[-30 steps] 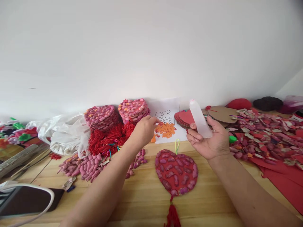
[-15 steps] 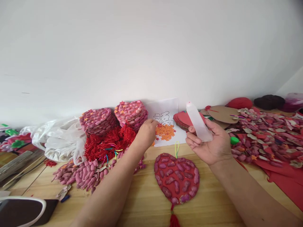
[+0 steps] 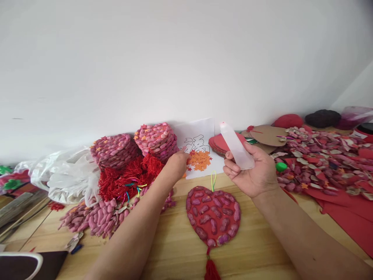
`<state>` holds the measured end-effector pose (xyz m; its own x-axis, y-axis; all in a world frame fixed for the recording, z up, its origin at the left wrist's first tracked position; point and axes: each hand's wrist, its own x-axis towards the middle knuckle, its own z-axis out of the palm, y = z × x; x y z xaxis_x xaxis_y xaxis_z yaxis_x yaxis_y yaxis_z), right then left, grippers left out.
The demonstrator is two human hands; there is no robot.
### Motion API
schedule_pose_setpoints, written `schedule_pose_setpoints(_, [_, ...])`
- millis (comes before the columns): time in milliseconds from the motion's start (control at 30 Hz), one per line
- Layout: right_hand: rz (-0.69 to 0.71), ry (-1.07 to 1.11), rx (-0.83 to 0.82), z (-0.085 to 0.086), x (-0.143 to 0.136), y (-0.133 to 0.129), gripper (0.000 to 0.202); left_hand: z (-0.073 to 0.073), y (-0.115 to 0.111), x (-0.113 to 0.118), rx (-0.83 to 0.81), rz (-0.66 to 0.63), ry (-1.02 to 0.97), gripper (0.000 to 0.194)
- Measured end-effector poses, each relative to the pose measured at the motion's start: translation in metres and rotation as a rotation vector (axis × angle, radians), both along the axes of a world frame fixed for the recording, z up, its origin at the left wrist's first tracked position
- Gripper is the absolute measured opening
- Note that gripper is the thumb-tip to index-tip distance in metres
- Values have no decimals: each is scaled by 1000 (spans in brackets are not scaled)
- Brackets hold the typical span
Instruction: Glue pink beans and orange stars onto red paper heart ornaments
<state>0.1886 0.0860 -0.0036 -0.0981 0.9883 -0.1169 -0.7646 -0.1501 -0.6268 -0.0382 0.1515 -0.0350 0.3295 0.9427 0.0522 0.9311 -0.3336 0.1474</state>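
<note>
My right hand (image 3: 253, 173) is wrapped round a translucent white glue bottle (image 3: 237, 147), tilted with its narrow tip up and to the left. At the left edge of a pile of orange star cutouts (image 3: 200, 160), my left hand (image 3: 178, 166) has its fingers drawn together; the fingertips are partly hidden, so what they hold does not show. The stars lie on a white sheet (image 3: 198, 130) with a character drawn in outline. Between my forearms a heart-shaped ornament (image 3: 207, 218) covered in reddish peanut shells lies flat, with a yellow-green loop (image 3: 214, 181) above and a red tassel (image 3: 212, 270) below.
Two stacks of peanut-covered pieces (image 3: 155, 142) stand behind red tassels (image 3: 128, 181). Loose pink peanuts (image 3: 100, 217) and a white plastic bag (image 3: 68, 181) lie left. Red heart cutouts (image 3: 217, 144), a green cap (image 3: 281, 167) and a heap of shells (image 3: 326, 163) are right.
The whole view has shifted, so most things sit further left. My left hand is slightly lower beside the star pile. My right hand keeps the glue bottle in the same hold.
</note>
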Motion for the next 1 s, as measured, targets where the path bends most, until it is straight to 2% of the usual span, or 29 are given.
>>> schedule_pose_setpoints(167, [6, 16, -3, 2, 1, 0, 29, 4, 1, -6, -70, 26, 59, 24])
schedule_pose_setpoints(333, [2, 16, -7, 3, 1, -1, 29, 4, 0, -6, -37, 58, 45, 31])
schedule_pose_setpoints(533, [-8, 10, -18, 2, 0, -1, 28, 10, -6, 2, -29, -8, -18, 34])
schedule_pose_setpoints(700, [-11, 8, -20, 2, 0, -1, 29, 15, -8, 4, -48, -20, -2, 24])
schedule_pose_setpoints(867, [-5, 10, -20, 2, 0, 0, 29, 12, -6, -2, -105, 1, 57, 34])
schedule_pose_setpoints(1000, [3, 15, -12, 3, 1, 0, 27, 17, -8, -5, -155, 3, 95, 42])
